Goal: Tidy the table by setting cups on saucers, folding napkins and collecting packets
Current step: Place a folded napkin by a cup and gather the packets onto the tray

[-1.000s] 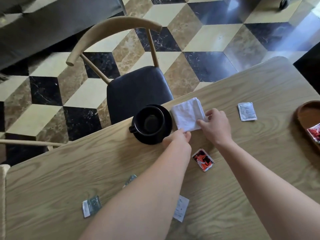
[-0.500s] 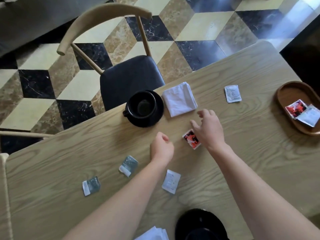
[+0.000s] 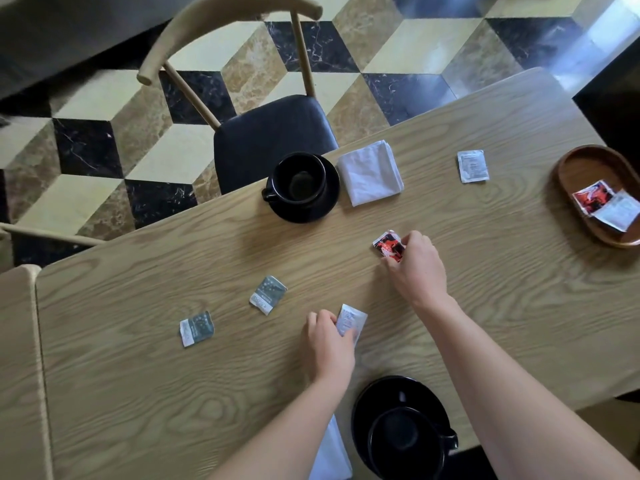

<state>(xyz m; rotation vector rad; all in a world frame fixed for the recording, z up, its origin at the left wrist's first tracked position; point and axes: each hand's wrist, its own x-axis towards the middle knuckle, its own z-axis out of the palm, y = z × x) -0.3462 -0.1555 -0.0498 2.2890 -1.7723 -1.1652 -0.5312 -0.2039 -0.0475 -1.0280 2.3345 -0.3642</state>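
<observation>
My right hand [image 3: 417, 268] pinches a red packet [image 3: 388, 245] at the table's middle. My left hand [image 3: 327, 344] pinches a white packet [image 3: 350, 320] nearer to me. Two grey-green packets [image 3: 268, 294] [image 3: 196, 329] lie to the left. Another white packet [image 3: 472, 166] lies at the far right. A folded white napkin [image 3: 370, 172] sits beside a black cup [image 3: 298, 177] on its black saucer [image 3: 325, 202] at the far edge. A second black cup [image 3: 405, 441] stands on a saucer [image 3: 398, 393] near me, with a white napkin [image 3: 329, 452] beside it, partly hidden by my left arm.
A brown wooden tray [image 3: 581, 164] at the right edge holds a red packet [image 3: 593, 197] and a white packet [image 3: 620, 211]. A chair [image 3: 273, 133] with a dark seat stands behind the far table edge. A second tabletop [image 3: 17, 375] adjoins on the left.
Both hands left the folded napkin and drew back toward me. The right hand took hold of the red packet; the left hand took hold of the white packet. The view shifted back.
</observation>
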